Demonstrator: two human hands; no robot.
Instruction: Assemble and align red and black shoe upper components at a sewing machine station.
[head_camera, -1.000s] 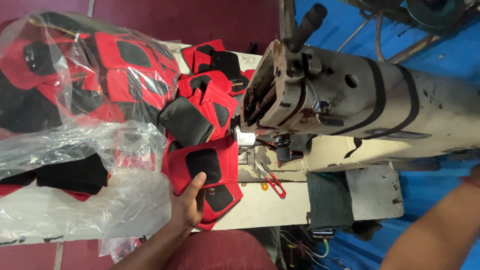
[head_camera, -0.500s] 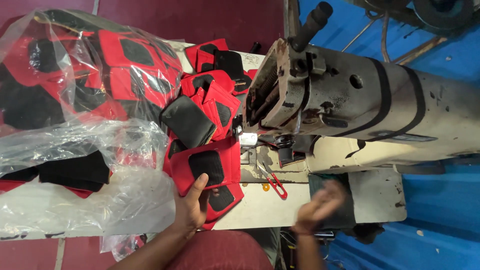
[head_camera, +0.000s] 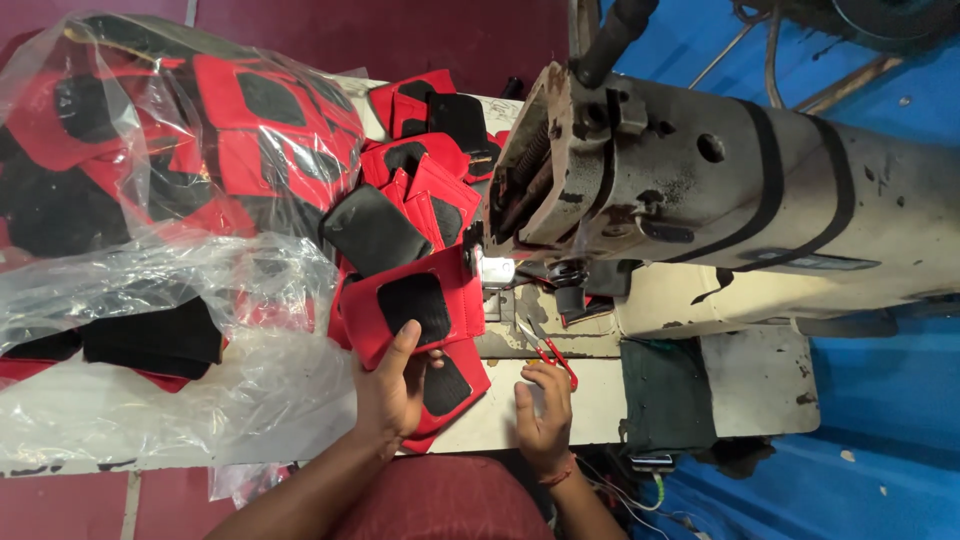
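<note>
Red fabric piece with black rectangular patch (head_camera: 420, 308) near the sewing machine (head_camera: 700, 190), pinched by left hand (head_camera: 392, 392) fingers; right hand (head_camera: 543, 412) flat on pale surface (head_camera: 590, 405), fingers spread, beside red-handled snips (head_camera: 550, 352).

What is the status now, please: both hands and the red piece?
Left hand holds red fabric piece, thumb on its black patch. Right hand flat on table, beside red snips. Sewing machine close ahead; plastic bag crowds the left.
</note>
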